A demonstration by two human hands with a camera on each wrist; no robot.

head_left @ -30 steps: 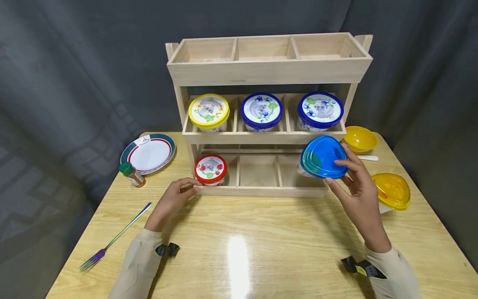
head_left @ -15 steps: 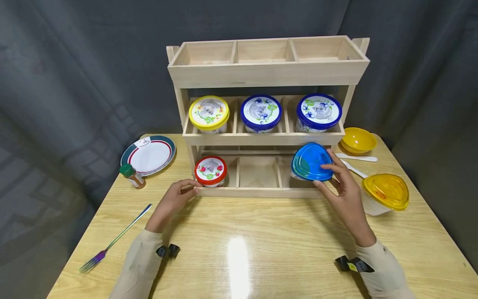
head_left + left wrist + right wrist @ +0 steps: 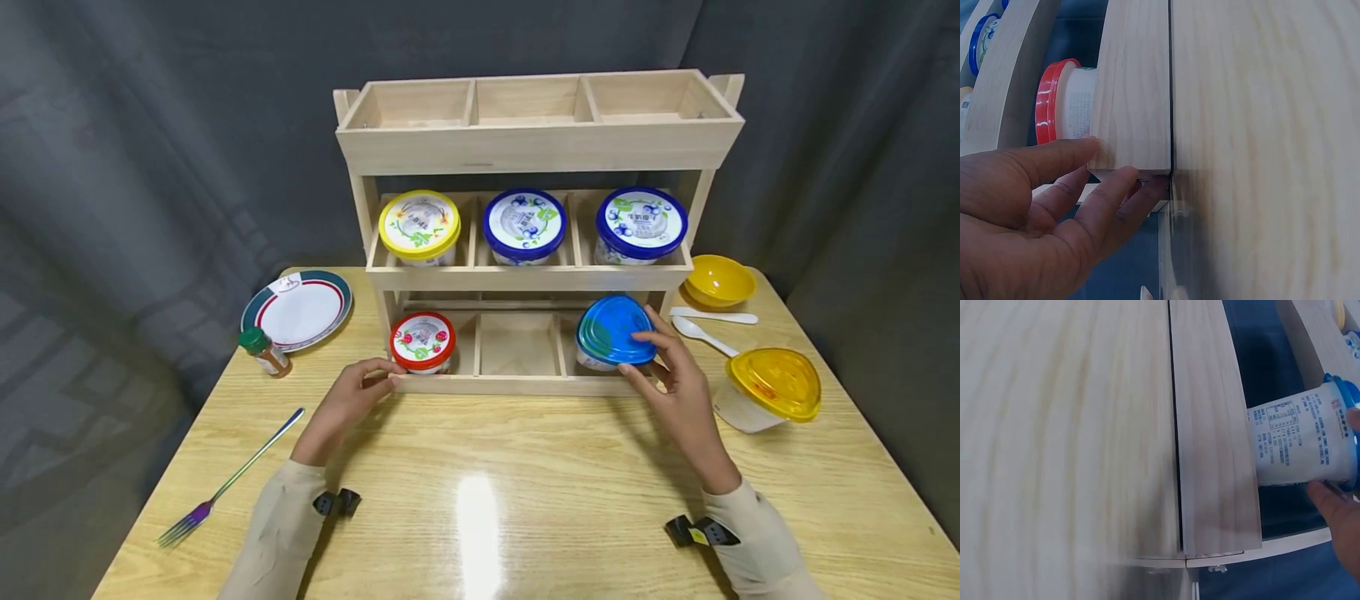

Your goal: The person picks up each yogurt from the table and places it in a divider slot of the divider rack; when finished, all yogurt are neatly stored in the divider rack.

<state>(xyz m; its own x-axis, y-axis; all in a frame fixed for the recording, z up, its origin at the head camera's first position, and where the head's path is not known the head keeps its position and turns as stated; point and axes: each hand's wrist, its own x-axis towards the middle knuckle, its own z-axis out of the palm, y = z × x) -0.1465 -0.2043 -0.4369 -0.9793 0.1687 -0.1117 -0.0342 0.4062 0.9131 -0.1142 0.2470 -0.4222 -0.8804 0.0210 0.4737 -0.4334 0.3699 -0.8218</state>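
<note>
My right hand [image 3: 675, 392] holds a cup with a blue rounded-triangular lid [image 3: 615, 329] by its right side, thumb in front and fingers at the lid's edge. The cup overlaps the right compartment of the wooden rack's bottom tier; in the right wrist view its white printed wall [image 3: 1297, 437] shows, with its lower end behind the front board. My left hand [image 3: 352, 404] pinches the left front corner of the wooden rack [image 3: 525, 385], thumb on the board's top edge and fingers round its end. Just behind that thumb, a red-lidded cup [image 3: 423, 340] sits in the bottom left compartment.
On the middle tier stand a yellow-lidded cup [image 3: 419, 223] and two dark-blue-lidded cups. To the right are a yellow bowl [image 3: 718, 281], two white utensils and a yellow-lidded cup [image 3: 775, 385]. A plate [image 3: 300, 310], spice bottle [image 3: 266, 351] and fork [image 3: 232, 477] lie left.
My right hand has moved left and slightly down with the blue-lidded cup, bringing it into the bottom right compartment and more upright. The left hand has stayed at the rack's corner.
</note>
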